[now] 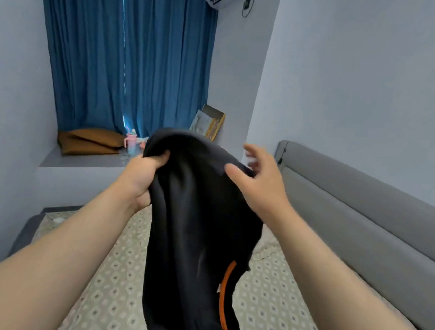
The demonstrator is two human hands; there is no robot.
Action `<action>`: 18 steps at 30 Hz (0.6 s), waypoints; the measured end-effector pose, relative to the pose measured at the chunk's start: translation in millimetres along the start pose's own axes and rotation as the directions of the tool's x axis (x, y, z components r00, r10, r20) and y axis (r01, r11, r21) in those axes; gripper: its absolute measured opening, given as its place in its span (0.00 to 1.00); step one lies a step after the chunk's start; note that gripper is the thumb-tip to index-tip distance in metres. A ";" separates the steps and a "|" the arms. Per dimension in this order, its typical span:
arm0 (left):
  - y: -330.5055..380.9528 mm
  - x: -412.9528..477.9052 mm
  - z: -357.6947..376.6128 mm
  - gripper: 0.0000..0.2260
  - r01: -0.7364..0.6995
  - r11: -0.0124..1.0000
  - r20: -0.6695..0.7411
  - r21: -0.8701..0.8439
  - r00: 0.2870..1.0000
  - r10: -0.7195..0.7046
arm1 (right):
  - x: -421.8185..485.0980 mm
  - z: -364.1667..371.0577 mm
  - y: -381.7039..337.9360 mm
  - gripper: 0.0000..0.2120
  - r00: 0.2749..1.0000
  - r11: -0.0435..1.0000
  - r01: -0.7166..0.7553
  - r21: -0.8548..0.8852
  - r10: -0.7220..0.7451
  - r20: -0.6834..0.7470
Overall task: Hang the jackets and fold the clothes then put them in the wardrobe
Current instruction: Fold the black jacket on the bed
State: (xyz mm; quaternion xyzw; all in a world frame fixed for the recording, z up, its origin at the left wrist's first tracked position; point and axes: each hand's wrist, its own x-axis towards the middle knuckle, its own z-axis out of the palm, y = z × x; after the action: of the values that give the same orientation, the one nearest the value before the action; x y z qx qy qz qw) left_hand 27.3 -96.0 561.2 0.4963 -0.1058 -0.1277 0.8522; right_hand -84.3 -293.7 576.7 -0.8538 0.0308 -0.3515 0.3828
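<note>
A black garment (198,230) with an orange stripe near its lower edge hangs in the air over the bed. My left hand (142,178) grips its upper left edge in a fist. My right hand (260,182) is at the garment's upper right, fingers spread and relaxed, the thumb touching the cloth; it looks blurred. The garment's lower end runs out of the bottom of the view.
The bed (276,305) below has a beige diamond-patterned sheet and a grey padded headboard (367,213) on the right. Beyond lies a window ledge (82,161) with a brown cushion (90,140), a pink bottle (130,143) and picture frames (210,122), under blue curtains (126,53).
</note>
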 end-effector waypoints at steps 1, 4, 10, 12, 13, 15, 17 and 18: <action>2.1 0.1 3.1 0.12 0.010 0.999 -0.033 -0.035 0.999 -0.011 | -21.2 2.4 22.3 0.37 0.987 0.985 -0.149 0.085 0.153 -0.041; 5.1 1.0 15.1 0.12 0.020 0.995 -0.109 -0.100 0.994 -0.031 | -83.8 19.3 78.0 0.35 0.869 0.793 -0.492 0.359 0.471 0.151; -5.3 3.8 31.1 0.16 0.022 0.997 -0.208 -0.074 0.977 -0.037 | -109.3 57.0 97.5 0.11 0.802 0.606 -0.592 0.531 0.511 0.311; -7.1 2.9 28.5 0.15 -0.022 0.999 -0.265 -0.038 0.964 0.011 | -90.2 52.8 87.4 0.09 0.781 0.559 -0.571 0.601 0.596 0.188; -7.3 2.8 24.7 0.14 -0.050 0.999 -0.322 -0.002 0.945 0.047 | -78.1 46.8 81.6 0.08 0.782 0.583 -0.541 0.607 0.614 0.108; -7.1 2.7 12.3 0.15 -0.067 0.992 -0.425 0.109 0.899 0.107 | -54.0 31.6 67.9 0.08 0.841 0.733 -0.437 0.522 0.538 -0.053; -9.7 0.5 0.6 0.21 -0.016 0.968 -0.484 0.252 0.864 0.140 | -32.0 18.8 52.5 0.09 0.905 0.857 -0.326 0.399 0.405 -0.130; -11.5 -2.3 -3.3 0.26 0.033 0.937 -0.513 0.348 0.843 0.161 | -22.8 13.9 41.9 0.09 0.928 0.891 -0.287 0.351 0.350 -0.130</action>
State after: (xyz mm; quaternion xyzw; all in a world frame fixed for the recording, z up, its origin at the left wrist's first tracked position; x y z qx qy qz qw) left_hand 24.9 -98.0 549.5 0.6490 0.0981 0.0647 0.7517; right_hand -83.7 -307.1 528.9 -0.7244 0.1486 -0.3637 0.5664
